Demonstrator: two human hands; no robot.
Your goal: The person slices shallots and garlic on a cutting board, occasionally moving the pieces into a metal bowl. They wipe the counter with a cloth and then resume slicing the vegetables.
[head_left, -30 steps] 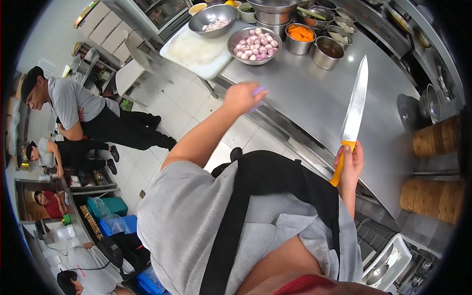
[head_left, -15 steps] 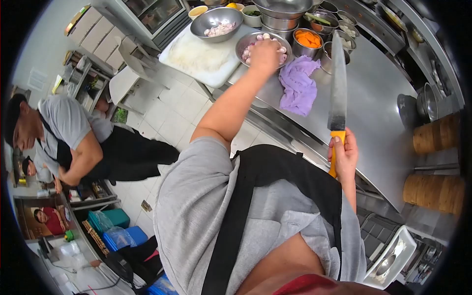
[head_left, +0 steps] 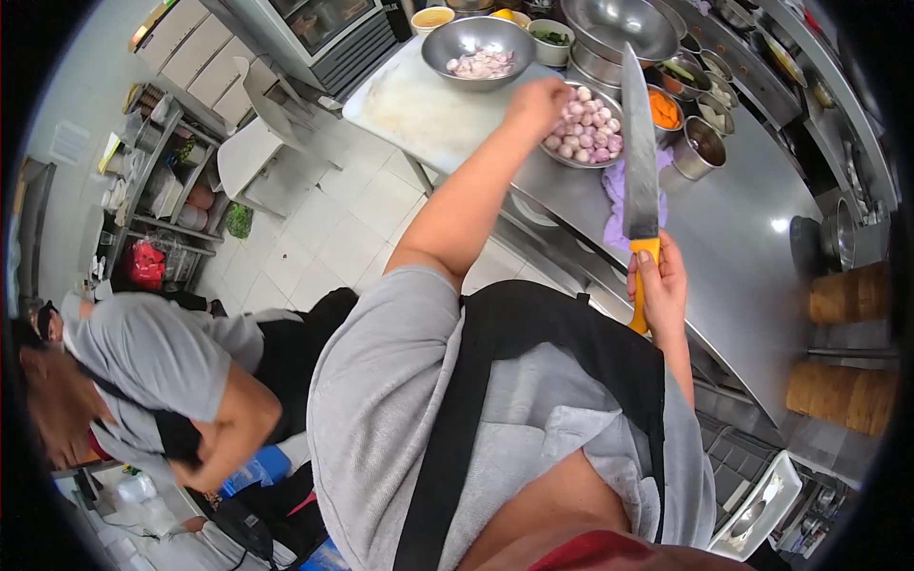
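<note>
My right hand (head_left: pixel 660 281) grips the yellow handle of a large kitchen knife (head_left: pixel 642 152), its blade pointing up and away from me. My left hand (head_left: pixel 536 107) is at the left rim of a steel bowl (head_left: pixel 564 161) full of whole peeled shallots (head_left: pixel 595 138). Its fingers are curled together, and what they hold, if anything, is hidden. Beyond that hand, a wider metal bowl (head_left: pixel 440 68) with cut shallot pieces (head_left: pixel 481 64) stands on a white cutting board (head_left: pixel 419 114). A purple cloth (head_left: pixel 615 211) lies partly behind the knife blade.
Steel containers stand at the back, one with orange pieces (head_left: pixel 665 109), another with greens (head_left: pixel 550 38). A steel counter (head_left: pixel 743 247) extends right, toward round wooden blocks (head_left: pixel 843 395). A co-worker in a grey shirt (head_left: pixel 162 352) bends over at left.
My left hand has come out from over the shallots to the bowl's left rim. The view has shifted, and the knife stays in my right hand. The co-worker bends lower and appears nearer.
</note>
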